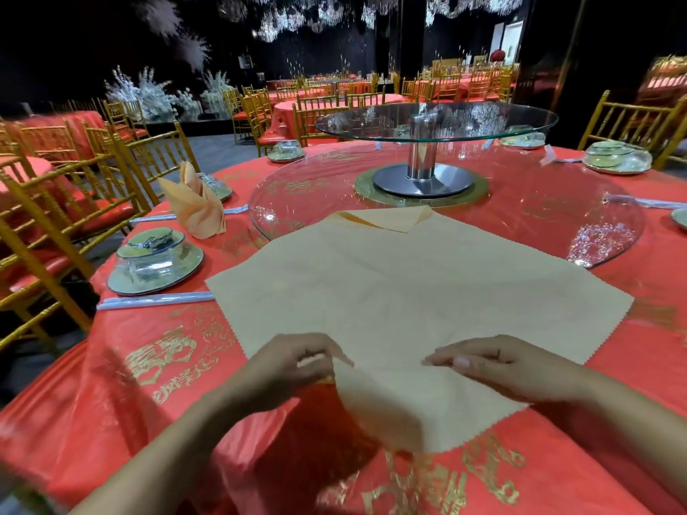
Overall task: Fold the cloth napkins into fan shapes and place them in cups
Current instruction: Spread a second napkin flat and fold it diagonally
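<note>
**Red-covered bench, banquet hall: first pleat in hand**

We find the bench (148, 403) dressed in a red cover with gold print, its near edge falling toward the person. Just beyond, the left hand (297, 362) pinches the near-left edge of the peach napkin (409, 291) between curled fingers and thumb and holds that edge lifted off the cover, wrist bent inward. The right hand (494, 366) lies opposite, palm down, fingers nearly straight and pointing left. Its grip is unclosed and presses the cloth flat.

The napkin is spread corner-on, near corner toward the person, far corner turned back on itself at the rim of the lower glass disc (520, 202).

In our judgement the first pleat is being started. Both hands should take one even strip straight across and crease it firmly before the next.

Farther left stand a place setting (156, 262) and a finished napkin (197, 206). Beyond are the raised glass turntable (438, 122) and gold chairs (156, 154).
</note>
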{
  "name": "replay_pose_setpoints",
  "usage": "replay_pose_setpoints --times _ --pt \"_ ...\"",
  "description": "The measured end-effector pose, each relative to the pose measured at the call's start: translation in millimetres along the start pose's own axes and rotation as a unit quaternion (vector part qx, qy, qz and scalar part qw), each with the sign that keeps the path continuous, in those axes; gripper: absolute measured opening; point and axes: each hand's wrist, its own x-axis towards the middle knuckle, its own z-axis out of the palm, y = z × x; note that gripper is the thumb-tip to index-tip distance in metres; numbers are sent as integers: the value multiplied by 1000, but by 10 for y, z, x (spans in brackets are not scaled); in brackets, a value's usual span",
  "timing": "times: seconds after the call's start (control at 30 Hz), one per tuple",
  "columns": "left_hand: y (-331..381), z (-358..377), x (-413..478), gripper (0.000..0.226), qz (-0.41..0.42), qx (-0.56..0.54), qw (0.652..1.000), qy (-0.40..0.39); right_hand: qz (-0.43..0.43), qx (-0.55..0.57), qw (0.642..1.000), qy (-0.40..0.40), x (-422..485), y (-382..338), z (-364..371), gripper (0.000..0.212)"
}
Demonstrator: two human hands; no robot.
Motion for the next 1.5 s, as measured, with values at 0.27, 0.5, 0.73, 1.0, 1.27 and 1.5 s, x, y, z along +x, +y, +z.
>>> replay_pose_setpoints --times 0.27,0.5,0.73,1.0,1.27,1.5 --pt "125 -74 161 22 -91 -64 989 101 -7 -186 982 -25 -257 -189 -6 45" --pt "378 -246 330 29 -134 -70 987 62 115 37 989 -88 -347 -381 -306 32" --pt "97 -155 924 42 -206 56 974 80 169 -51 976 131 9 -183 -407 31" --pt "-143 80 1245 31 -192 128 964 129 51 -240 934 261 414 -60 -371 22" --pt "-228 112 1395 14 -174 118 961 179 34 -296 901 316 1101 78 -546 30" --pt "-244 196 1475 15 -178 148 959 161 60 -392 898 191 1392 111 -762 26"
